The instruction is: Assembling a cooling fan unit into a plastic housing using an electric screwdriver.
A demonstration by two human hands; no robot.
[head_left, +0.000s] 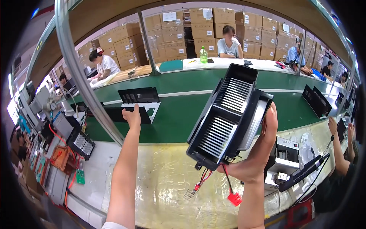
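Note:
My right hand (259, 152) is closed round the side of a black plastic housing (238, 116), held up and tilted above the near worktop. Two slatted openings show silvery fins inside it. From its lower end hang thin wires with a red connector (234, 199) and a small pale connector (189, 194). Stretched forward, my left hand (132, 117) appears to grip the near wall of a black casing (142, 115) on the green belt. That casing has a white inner base and a raised far wall; my hand hides part of its near wall.
A metal post (85, 72) rises left of my left arm. The green belt (179, 110) runs across, with black panels (317, 101) at right. A metal box-shaped device (286, 152) and a black bar-shaped tool (301, 173) lie right. Another person's hands (335, 131) are nearby.

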